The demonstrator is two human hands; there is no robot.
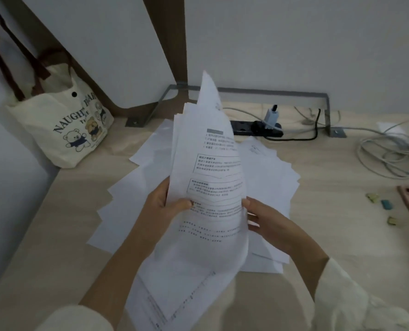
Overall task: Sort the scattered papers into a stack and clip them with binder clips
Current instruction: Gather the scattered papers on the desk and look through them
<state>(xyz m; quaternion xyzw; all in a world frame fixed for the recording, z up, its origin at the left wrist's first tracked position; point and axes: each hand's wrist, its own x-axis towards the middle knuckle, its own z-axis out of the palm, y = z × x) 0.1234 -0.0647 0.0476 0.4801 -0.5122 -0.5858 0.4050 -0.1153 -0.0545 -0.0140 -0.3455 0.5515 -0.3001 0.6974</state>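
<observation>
White printed sheets make up the sheaf of papers [213,177] that a person holds up above the pale wooden desk [55,235] with both hands. Its long axis runs from close to the person's body away toward the wall, rising as it goes, so the far end stands highest and one sheet's corner points up and slightly left. The printed face is turned to the camera, with the text blocks upright to the viewer. The sheets are not squared: their top edges fan out in steps on the upper left. The left hand [167,201] grips the left edge about halfway along, thumb pressed on the front page and fingers hidden behind. The right hand [265,220] grips the opposite edge at about the same height, thumb tip on the margin and fingers curled behind the pile. Under and around the sheaf, scattered papers [131,201] lie flat on the desk in a loose, overlapping spread, their corners jutting out on both sides. Three small coloured binder clips [386,204] lie well apart from the papers, near the desk's right edge. A cream tote bag [65,130] printed with bears leans in the left corner, a black power strip [258,130] lies by the back wall, and grey cables [390,151] coil at the right.
</observation>
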